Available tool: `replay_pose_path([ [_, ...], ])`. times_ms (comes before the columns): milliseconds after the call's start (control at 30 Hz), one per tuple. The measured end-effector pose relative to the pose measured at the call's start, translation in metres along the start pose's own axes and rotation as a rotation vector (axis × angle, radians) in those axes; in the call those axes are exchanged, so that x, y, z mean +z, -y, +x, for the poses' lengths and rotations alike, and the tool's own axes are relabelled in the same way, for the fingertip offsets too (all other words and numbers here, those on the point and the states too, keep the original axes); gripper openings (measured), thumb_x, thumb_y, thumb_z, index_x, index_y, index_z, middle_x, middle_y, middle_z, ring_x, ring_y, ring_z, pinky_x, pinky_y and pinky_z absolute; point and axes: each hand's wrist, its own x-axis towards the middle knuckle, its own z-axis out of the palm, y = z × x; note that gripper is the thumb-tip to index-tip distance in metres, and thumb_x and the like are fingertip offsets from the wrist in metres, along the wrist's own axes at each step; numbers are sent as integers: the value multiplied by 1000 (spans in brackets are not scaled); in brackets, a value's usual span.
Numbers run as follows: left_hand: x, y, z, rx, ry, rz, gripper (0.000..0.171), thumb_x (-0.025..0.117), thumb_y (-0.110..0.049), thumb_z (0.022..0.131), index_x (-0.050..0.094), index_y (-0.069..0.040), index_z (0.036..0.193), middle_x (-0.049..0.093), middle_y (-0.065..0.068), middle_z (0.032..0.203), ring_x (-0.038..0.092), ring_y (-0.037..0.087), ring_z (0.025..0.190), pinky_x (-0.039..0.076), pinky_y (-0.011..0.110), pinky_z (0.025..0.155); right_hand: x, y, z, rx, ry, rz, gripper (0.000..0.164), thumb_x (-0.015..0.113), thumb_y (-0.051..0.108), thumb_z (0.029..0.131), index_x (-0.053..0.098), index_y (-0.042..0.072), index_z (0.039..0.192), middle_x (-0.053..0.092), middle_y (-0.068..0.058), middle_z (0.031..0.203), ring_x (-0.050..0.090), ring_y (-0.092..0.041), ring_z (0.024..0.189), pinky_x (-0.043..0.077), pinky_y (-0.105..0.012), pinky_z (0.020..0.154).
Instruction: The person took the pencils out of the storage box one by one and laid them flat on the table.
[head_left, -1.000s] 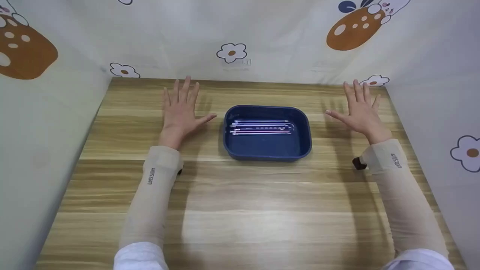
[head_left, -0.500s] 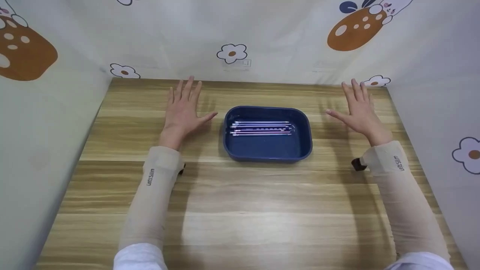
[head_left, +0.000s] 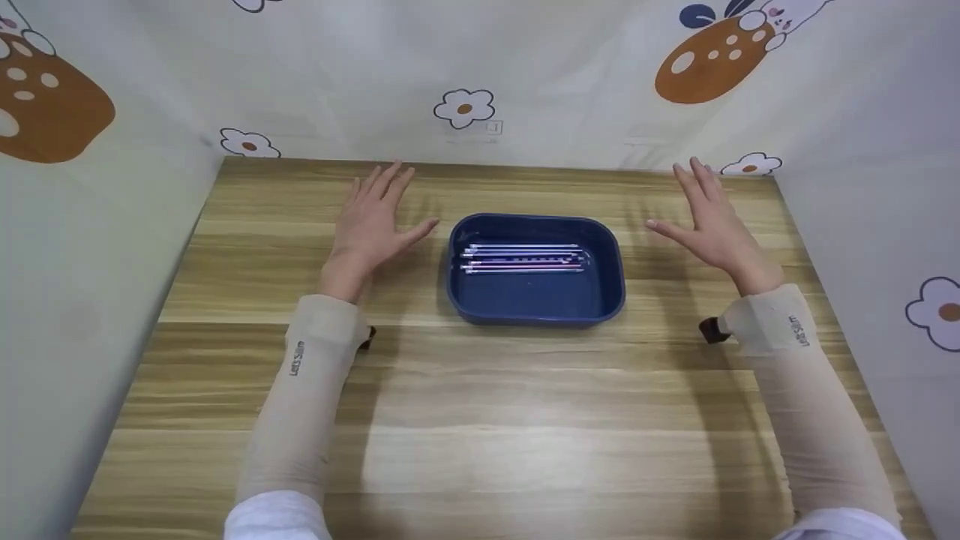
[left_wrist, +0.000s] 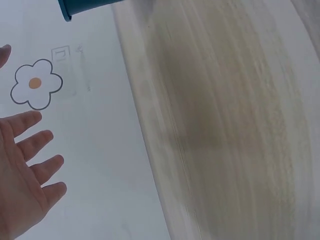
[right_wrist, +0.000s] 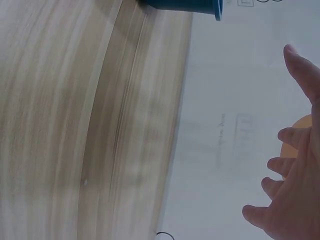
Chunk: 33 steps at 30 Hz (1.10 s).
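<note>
White sheeting (head_left: 337, 82) printed with flowers stands behind the far edge of a wood-grain table (head_left: 525, 450). Towards the far left corner, the left hand (head_left: 369, 225) is spread, its thumb pointing inward; towards the far right corner, the right hand (head_left: 716, 229) is spread likewise. Between the thumbs, touching neither, a blue tray (head_left: 529, 296) sits near the middle of the far edge. Slim pencils (head_left: 522, 265) lie inside it, side by side, roughly parallel to that edge. Beige sleeves (head_left: 296, 412) cover both forearms.

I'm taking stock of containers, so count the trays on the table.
1: the blue tray, on the table between the left hand and the right hand, with pencils lying in it. No others seem hidden.
</note>
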Motion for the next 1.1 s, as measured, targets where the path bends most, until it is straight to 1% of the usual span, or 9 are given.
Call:
replay_pose_path([
  [167,-1,-4,-1,20,12,-55,88,54,-66,89,27,-19,158,21,6,167,17,32,155,8,48,128,0,5,0,-4,26,3,96,64,54,91,10,19,161,-4,-8,169,-6,-33,156,9,-68,120],
  [367,-2,-10,-2,45,26,-117,90,64,-60,85,29,-19,157,23,7,166,19,30,154,12,47,127,-1,10,-2,-22,43,5,96,64,53,91,8,20,161,-4,-7,169,-6,-33,156,9,-68,120],
  [467,-3,-13,-2,59,21,-143,90,67,-59,84,31,-20,157,25,7,166,22,31,153,15,48,127,-1,13,-4,-29,49,9,96,65,53,91,9,20,161,-4,-7,169,-6,-33,156,10,-69,119],
  [600,-4,-15,-3,73,8,-169,88,69,-58,83,34,-22,156,26,3,165,26,31,152,21,48,125,0,18,-5,-49,45,15,95,67,50,90,11,19,161,-2,-7,169,-4,-32,156,13,-68,119],
  [700,-5,-17,-5,83,12,-178,87,70,-57,83,35,-24,155,26,1,165,26,30,152,24,49,124,3,19,-6,-68,40,19,95,69,48,90,14,18,161,0,-9,169,-2,-33,156,14,-66,120],
  [933,-5,-21,-6,94,46,-187,84,68,-57,85,34,-27,156,24,0,166,25,31,152,24,54,123,8,24,-8,-104,46,21,96,69,46,90,11,19,161,2,-10,169,-1,-33,156,14,-64,121],
  [1100,-4,-23,-7,97,56,-182,80,67,-56,87,36,-26,155,25,-1,166,26,31,152,26,53,122,15,27,-11,-133,42,6,100,71,46,89,10,14,161,3,-15,168,3,-35,156,16,-63,121],
])
